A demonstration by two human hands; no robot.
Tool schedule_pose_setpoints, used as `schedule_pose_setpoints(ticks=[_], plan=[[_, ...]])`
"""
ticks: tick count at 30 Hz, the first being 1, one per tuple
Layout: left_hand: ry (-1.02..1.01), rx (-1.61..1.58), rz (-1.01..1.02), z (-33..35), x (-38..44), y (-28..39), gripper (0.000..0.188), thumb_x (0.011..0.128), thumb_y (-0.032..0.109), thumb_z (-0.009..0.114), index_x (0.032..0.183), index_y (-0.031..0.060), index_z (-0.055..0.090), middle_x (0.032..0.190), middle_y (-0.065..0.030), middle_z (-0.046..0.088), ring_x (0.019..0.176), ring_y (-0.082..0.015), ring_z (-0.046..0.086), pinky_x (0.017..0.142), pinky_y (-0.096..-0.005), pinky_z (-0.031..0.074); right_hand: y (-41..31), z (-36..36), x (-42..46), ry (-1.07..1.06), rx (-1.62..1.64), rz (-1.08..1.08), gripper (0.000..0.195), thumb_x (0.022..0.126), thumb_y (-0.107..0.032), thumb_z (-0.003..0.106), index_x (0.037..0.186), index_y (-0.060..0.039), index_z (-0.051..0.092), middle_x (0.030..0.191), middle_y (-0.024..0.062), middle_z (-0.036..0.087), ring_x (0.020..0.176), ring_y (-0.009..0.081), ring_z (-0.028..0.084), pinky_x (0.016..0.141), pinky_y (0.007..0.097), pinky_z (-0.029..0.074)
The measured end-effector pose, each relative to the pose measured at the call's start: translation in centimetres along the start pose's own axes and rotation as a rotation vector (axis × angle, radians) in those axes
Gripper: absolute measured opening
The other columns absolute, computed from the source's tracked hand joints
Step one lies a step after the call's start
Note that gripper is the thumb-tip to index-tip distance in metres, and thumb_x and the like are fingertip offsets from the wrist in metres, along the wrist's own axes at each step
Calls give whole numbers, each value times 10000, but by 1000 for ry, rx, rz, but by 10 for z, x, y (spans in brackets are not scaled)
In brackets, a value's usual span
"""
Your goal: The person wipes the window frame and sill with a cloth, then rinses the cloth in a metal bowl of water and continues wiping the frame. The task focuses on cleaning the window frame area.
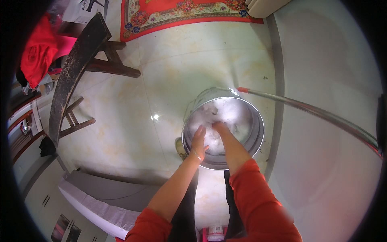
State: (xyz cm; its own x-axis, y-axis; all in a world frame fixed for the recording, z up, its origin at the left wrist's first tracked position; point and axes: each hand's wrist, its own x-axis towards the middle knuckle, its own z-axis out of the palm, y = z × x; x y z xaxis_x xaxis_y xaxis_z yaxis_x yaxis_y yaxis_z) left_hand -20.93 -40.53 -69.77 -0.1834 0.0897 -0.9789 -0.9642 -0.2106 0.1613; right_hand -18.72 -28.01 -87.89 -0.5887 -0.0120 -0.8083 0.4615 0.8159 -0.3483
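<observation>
A round metal bucket (262, 130) stands on the tiled floor before me, between my legs. Inside it is a pale, cloudy mass (235, 115), perhaps foamy water or wet cloth; the glare does not let me tell which. My left hand (199, 142) reaches in at the near left, its fingers stretched forward and the thumb apart, with nothing visibly held. A thin bracelet (198, 156) circles that wrist. Further in, my right hand (220, 127) dips into the pale contents, so its fingers are hidden.
A metal pole (302, 104) with a red end leans beside the bucket, along the right wall (329, 75). At left stands a dark wooden bench (75, 63). A red patterned rug (181, 15) lies ahead. A shoe (180, 148) shows beside the bucket. Behind is a white-edged grey piece of furniture (115, 193).
</observation>
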Motion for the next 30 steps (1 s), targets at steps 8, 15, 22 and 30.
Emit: schedule_pose_setpoints(ticks=[8,15,22,30], plan=[[-550,-445,29,-41,47,-7,428,993,534,542,1200,164,604,979,9,636,885,-111,600,753,-270,493,-140,-106,-249,400,508,-375,238,913,-244,688,764,-60,660,837,112,640,765,322,633,644,400,482],[-587,-511,-28,30,-59,37,361,1014,416,535,1224,131,609,998,6,629,887,-121,599,755,-288,504,-123,-122,-177,741,395,-493,236,851,-331,679,882,-109,749,782,138,689,727,381,657,691,467,534],[-67,21,315,6,-76,48,347,920,91,637,1265,97,604,1181,-59,656,1020,-197,667,827,-393,553,-22,-118,-104,356,-201,-151,257,928,-377,576,899,-172,727,904,118,730,823,323,705,725,454,552],[12,-155,170,-32,-43,27,750,923,177,674,1570,275,306,1530,-49,402,1368,-223,399,1068,-508,367,-50,-31,-71,255,-162,-193,457,890,-196,590,1306,-10,557,1194,201,632,1119,381,620,988,463,470]])
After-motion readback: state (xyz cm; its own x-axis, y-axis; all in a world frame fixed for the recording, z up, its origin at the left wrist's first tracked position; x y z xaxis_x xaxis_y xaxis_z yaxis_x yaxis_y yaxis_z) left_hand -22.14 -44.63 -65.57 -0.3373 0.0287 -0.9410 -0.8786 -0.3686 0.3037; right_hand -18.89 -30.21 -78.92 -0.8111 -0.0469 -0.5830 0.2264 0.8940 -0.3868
